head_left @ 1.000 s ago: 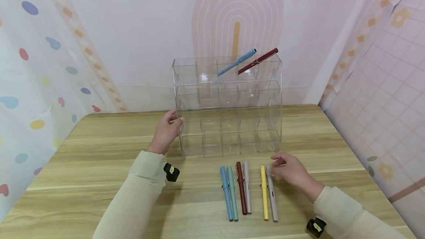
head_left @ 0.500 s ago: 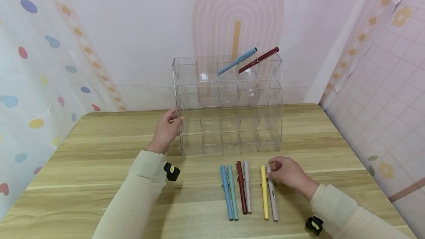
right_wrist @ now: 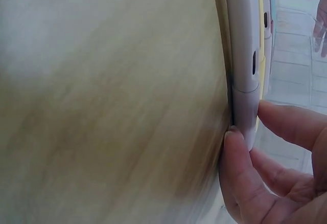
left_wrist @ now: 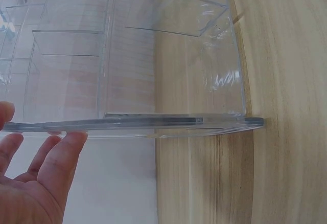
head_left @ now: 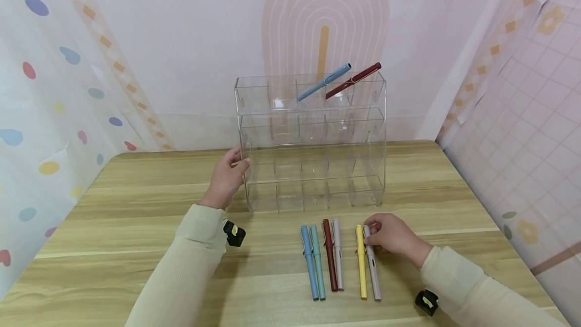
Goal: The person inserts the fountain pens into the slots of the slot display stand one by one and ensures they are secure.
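My left hand point(head_left: 225, 178) holds the left side panel of a clear acrylic pen rack point(head_left: 313, 144); in the left wrist view, fingertips lie on both sides of the rack panel point(left_wrist: 143, 124). My right hand point(head_left: 394, 236) pinches the capped upper end of a pale lilac pen point(head_left: 373, 271) lying on the table. The right wrist view has thumb and fingers on either side of that lilac pen point(right_wrist: 244, 55). Right beside it lies a yellow pen point(head_left: 361, 266). Blue point(head_left: 310, 266) and red point(head_left: 355, 80) pens appear too, the red one leaning in the rack's top tier.
A light blue pen point(head_left: 324, 82) also leans in the top tier. Left of the yellow pen lie a teal pen point(head_left: 318, 266), a dark red pen point(head_left: 330, 259) and another lilac pen point(head_left: 338, 259) on the wooden table point(head_left: 136, 226). Patterned cloth point(head_left: 204, 64) hangs behind.
My right hand has moved slightly left and down to the rightmost lilac pen, and its fingers have closed on the cap end. The left hand stays at the rack.
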Demonstrator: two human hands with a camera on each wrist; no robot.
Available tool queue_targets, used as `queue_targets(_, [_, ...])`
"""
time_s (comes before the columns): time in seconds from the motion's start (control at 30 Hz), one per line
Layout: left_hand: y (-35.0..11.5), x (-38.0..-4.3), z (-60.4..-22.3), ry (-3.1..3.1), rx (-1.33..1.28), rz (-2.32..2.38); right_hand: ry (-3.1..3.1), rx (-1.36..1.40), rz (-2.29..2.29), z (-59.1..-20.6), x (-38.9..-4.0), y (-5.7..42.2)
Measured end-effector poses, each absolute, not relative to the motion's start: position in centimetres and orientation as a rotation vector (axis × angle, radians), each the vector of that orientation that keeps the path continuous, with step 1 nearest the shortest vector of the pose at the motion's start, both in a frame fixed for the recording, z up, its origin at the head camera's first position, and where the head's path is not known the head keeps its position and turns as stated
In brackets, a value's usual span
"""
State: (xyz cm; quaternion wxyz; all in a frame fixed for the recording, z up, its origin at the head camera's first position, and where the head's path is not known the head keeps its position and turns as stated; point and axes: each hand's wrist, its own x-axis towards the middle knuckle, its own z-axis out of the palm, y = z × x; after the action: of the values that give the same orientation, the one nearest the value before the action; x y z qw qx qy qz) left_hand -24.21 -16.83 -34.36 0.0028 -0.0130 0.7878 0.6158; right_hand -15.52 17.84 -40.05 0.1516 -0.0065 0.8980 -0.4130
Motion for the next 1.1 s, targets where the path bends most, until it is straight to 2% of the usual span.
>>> queue_targets(0.73, [-16.83,-24.29,-34.49,2.502,-0.053,1.901,2.634,0.01,-1.069,-39.96,-15.74,17.29])
queue_targets(1.1, [-16.78,-24.17,-34.27,2.468,-0.039,1.924,2.62,0.029,-1.166,-39.66,-15.55,17.49])
